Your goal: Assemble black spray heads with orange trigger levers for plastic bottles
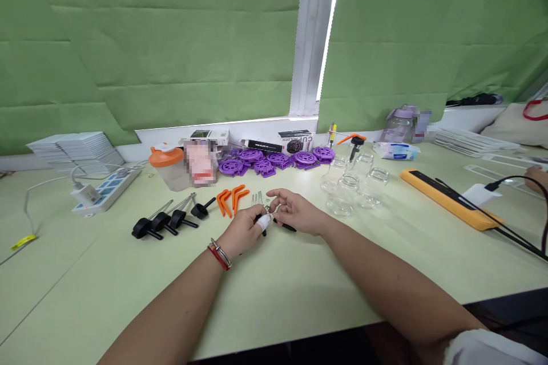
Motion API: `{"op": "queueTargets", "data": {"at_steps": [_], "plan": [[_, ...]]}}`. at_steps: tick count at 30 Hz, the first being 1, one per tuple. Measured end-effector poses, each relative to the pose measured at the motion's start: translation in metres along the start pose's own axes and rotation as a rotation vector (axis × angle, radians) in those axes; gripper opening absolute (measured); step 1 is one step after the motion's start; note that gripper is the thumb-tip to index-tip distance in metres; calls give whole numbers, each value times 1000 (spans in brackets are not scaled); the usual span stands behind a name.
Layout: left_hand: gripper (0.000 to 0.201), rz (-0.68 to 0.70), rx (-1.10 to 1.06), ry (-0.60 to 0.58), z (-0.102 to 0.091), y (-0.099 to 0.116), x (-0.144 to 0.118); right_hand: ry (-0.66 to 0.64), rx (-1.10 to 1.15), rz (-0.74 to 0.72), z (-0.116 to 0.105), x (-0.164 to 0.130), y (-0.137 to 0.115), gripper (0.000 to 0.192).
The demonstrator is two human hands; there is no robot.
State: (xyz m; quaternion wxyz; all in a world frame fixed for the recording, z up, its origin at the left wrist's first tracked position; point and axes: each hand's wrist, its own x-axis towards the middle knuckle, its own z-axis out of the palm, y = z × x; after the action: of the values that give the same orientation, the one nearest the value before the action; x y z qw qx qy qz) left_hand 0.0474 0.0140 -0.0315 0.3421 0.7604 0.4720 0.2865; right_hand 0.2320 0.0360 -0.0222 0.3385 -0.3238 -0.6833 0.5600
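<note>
Over the middle of the table, my left hand [246,231] and my right hand [299,214] meet at the fingertips. Both are closed around something small, partly metallic, which my fingers mostly hide. A white wrap covers a finger of my left hand. Thin metal rods [257,198] lie just beyond my fingers, and a black rod-like piece [285,225] shows under my right hand. Orange angled pieces [233,198] lie beyond my left hand. Farther left are several black round caps [160,221] with short stems, some with metal rods attached.
Several clear glass jars [349,191] stand to the right, one topped with a black and orange part [354,140]. Purple wheel-shaped pieces [276,159] are heaped behind. An orange-lidded cup [166,168], a power strip [107,191] and a yellow-black device [449,199] flank the work area.
</note>
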Motion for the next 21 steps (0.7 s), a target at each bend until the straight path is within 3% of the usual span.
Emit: {"op": "queueTargets", "data": {"at_steps": [9,21], "plan": [[9,7,30,-7,1,2,-2,-28,139,70,-3,0,2,38],[16,21,-8,-46,1,-2,-1,-31,156,38,1,1,6,30]]}}
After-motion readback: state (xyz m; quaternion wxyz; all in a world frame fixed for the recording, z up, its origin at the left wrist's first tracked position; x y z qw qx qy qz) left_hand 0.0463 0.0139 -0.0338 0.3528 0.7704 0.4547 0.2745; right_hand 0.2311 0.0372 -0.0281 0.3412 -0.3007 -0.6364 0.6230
